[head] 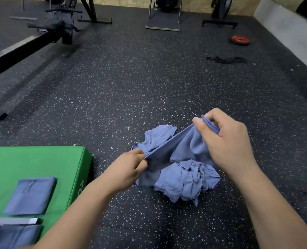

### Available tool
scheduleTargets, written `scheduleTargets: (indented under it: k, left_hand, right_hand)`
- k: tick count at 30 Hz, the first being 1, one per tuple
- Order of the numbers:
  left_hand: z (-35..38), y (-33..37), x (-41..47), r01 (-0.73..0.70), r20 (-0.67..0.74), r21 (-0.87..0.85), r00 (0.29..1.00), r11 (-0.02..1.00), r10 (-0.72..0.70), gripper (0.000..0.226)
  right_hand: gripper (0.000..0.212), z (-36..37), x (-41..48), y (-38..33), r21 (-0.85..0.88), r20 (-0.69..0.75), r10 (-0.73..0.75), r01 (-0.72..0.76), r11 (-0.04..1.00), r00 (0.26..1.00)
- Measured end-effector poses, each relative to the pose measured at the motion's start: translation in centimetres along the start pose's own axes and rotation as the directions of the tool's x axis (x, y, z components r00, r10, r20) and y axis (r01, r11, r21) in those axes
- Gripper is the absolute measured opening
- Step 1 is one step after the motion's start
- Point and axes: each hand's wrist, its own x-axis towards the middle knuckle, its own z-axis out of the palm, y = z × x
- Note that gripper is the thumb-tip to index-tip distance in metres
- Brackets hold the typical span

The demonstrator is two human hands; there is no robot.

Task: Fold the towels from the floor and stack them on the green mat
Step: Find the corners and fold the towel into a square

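**Blue towel pulled taut over the heap**

Head view, and both hands are on it. The left hand (131,168) pinches one end of a blue towel (183,146) between thumb and curled fingers. The right hand (224,141) clamps the other end, with bunched hem layers poking out past the thumb. The upper edge is drawn into a straight line, so the long axis runs from eight o'clock up to two o'clock. The rest of the cloth sags onto the heap of towels (185,184), crumpled on the speckled floor (131,87) at five o'clock of the frame.

Over at eight o'clock lies the green mat (32,159), with one folded towel (30,195) flat on it. A second folded towel (14,236) sits at seven o'clock, cut off by the frame edge.

This looks like thin, light, limp fabric with no stiffness at all, so it will droop wherever it is unsupported. The best hold is probably at the corners along one hem, keeping that edge tight while the fold is made
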Motion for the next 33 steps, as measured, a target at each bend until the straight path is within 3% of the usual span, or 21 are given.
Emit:
scheduleTargets:
  k: [5,9,11,14,18,23,25,30,33]
  left_hand:
    - [-1.1,-0.7,-0.4,0.041,-0.005,0.003,0.999,0.999,-0.041,0.028]
    - [-1.4,-1.0,-0.6,0.083,-0.09,0.031,0.993,0.996,-0.08,0.041]
    - [-1.3,0.1,-0.7,0.078,-0.104,0.046,0.992,0.996,-0.073,0.04]
    - [-0.8,2.5,-0.8,0.045,-0.079,0.062,0.996,0.997,-0.04,0.046]
    - [-0.1,4.9,-0.9,-0.015,-0.013,0.13,1.0,0.991,0.017,0.049]
    - [-0.3,6.8,-1.2,-0.087,-0.014,0.128,0.996,0.988,0.09,0.041]
    - [-0.5,7.1,-1.3,-0.112,-0.006,0.152,0.993,0.982,0.114,0.043]
    - [-0.6,7.4,-1.9,-0.146,0.022,0.177,0.989,0.973,0.144,0.042]
    - [-0.5,7.3,-2.2,-0.132,0.037,0.171,0.991,0.976,0.127,0.048]
  right_hand:
    - [0.03,-1.4,0.4,0.3,0.01,-0.145,0.018,-0.017,1.0,0.989]
    - [0.032,-1.7,0.4,1.2,-0.044,-0.092,0.041,-0.045,0.998,0.995]
    - [0.03,-1.4,0.2,1.3,-0.068,0.002,0.05,-0.05,0.996,0.999]
    - [0.022,-0.1,-0.4,0.5,-0.124,0.279,0.102,-0.069,0.99,0.955]
    - [0.065,1.9,-1.0,0.1,-0.179,0.51,0.164,-0.082,0.98,0.844]
    - [0.089,3.7,-1.3,0.9,-0.213,0.683,0.166,-0.023,0.977,0.712]
    - [0.08,3.9,-1.4,1.1,-0.243,0.72,0.159,0.031,0.97,0.675]
    - [0.017,4.0,-1.2,1.2,-0.28,0.751,0.216,0.005,0.96,0.624]
    - [0.02,4.2,-1.4,1.3,-0.286,0.768,0.242,-0.021,0.958,0.592]
